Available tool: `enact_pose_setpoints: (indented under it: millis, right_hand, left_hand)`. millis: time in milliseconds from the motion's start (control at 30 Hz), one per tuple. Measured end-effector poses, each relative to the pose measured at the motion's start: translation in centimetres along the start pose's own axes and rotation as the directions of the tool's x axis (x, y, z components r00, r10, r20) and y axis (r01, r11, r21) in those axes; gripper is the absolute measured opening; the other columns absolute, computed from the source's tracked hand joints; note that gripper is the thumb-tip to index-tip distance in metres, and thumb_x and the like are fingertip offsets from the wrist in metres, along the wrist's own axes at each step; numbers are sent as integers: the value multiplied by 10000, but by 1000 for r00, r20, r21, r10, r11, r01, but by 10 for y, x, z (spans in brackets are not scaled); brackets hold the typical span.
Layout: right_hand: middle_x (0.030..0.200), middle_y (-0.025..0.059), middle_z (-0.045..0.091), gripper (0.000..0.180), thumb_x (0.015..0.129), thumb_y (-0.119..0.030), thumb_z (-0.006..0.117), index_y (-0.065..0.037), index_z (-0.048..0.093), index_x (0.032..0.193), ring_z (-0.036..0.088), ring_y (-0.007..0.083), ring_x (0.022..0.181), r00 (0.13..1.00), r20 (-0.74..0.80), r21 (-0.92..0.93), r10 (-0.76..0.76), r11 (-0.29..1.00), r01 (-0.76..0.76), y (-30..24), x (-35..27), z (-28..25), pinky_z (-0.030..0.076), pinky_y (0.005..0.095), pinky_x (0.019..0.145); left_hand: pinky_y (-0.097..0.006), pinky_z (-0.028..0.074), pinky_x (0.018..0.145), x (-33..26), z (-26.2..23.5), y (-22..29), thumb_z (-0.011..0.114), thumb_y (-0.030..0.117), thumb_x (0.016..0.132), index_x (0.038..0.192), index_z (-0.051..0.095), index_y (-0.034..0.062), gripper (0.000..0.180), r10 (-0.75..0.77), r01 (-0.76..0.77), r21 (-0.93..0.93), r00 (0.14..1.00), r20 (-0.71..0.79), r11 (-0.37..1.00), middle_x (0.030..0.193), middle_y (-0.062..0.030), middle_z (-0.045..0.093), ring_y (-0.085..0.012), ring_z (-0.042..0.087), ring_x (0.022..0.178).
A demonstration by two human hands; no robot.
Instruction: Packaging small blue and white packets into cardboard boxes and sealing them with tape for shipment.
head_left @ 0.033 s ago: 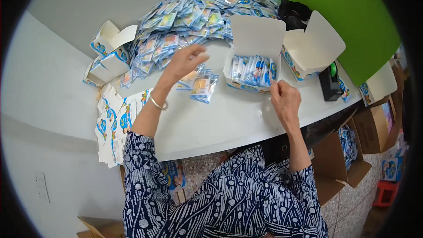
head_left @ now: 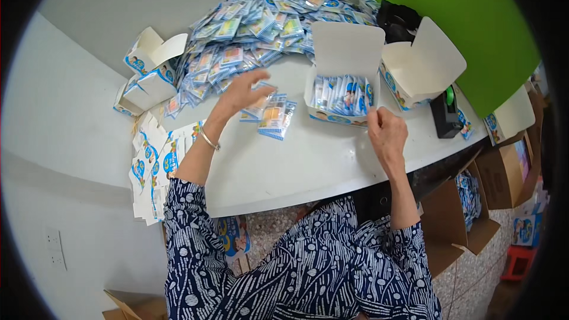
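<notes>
My left hand (head_left: 243, 93) hovers with fingers apart over a few small flat clear-and-blue packets (head_left: 272, 115) on the table, partly covering some of them. No object shows between its fingers. At the front right corner of an open white carton (head_left: 336, 120), my right hand (head_left: 388, 133) is closed, thumb and forefinger against the rim. The carton's lid stands up at the back. Inside, a row of packets (head_left: 344, 93) stands on edge. Behind my left hand rises a large heap of loose packets (head_left: 237, 29).
Flat printed cartons (head_left: 151, 166) lie stacked on the left, below small opened cartons (head_left: 148, 86). Another open carton (head_left: 412, 86) and a black tape dispenser (head_left: 446, 115) stand at right. Brown cardboard boxes (head_left: 441, 225) are below the table (head_left: 284, 175). A green panel (head_left: 462, 24) rises behind.
My left hand has come down slightly and its fingers have spread over the packets. My right hand stays at the carton's corner. The view has shifted a little.
</notes>
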State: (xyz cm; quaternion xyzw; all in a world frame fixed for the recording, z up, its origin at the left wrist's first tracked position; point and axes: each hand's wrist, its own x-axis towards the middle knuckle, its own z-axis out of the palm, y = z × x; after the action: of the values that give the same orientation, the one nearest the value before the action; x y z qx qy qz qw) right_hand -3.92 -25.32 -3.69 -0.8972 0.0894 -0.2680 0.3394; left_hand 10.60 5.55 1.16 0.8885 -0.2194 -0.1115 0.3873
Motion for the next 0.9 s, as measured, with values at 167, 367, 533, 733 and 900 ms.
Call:
enact_pose_setpoints:
  millis: [167, 367, 533, 733, 900]
  right_hand:
    - [640, 232, 587, 333, 884, -239, 555, 26, 612, 689, 593, 404, 598, 993, -110, -89, -41, 996, 31, 28, 29, 10, 460, 452, 571]
    - [598, 201, 572, 387, 918, -277, 538, 55, 600, 729, 575, 323, 527, 980, -197, -169, -18, 985, -16, 52, 32, -2, 437, 394, 544]
    - [507, 8, 492, 473, 988, -316, 507, 11, 580, 655, 490, 86, 487, 951, 105, 241, 292, 920, -309, 37, -16, -7, 405, 283, 469]
    - [841, 64, 630, 403, 1003, -346, 476, 25, 631, 973, 603, 131, 742, 707, 707, 528, -6, 670, -522, -41, -51, 47, 514, 268, 712]
    - [988, 87, 619, 432, 998, -358, 480, 43, 588, 1114, 616, 158, 857, 672, 740, 540, -15, 610, -581, -40, -37, 66, 518, 281, 787]
  left_hand:
    - [-430, 468, 922, -27, 20, -80, 710, 462, 798, 1243, 552, -15, 671, 152, -57, 491, 976, -157, 870, 1174, -223, 608, -358, 549, 1140]
    - [-457, 462, 885, -21, 60, -51, 656, 440, 832, 1098, 589, -6, 523, -50, 244, 587, 944, -327, 772, 1059, -213, 625, -388, 565, 955]
    - [-462, 458, 814, -27, 40, -78, 636, 443, 840, 1042, 591, 1, 488, 43, 100, 475, 959, -281, 874, 946, -188, 631, -377, 557, 885]
    - [-427, 433, 781, -46, 76, -29, 669, 534, 775, 1154, 544, 7, 661, -2, 105, 550, 983, -184, 829, 1065, -183, 592, -366, 539, 942]
    - [-487, 460, 780, -72, 111, 2, 689, 542, 755, 1260, 428, -21, 800, 226, -75, 615, 959, -171, 785, 1125, -187, 516, -347, 518, 950]
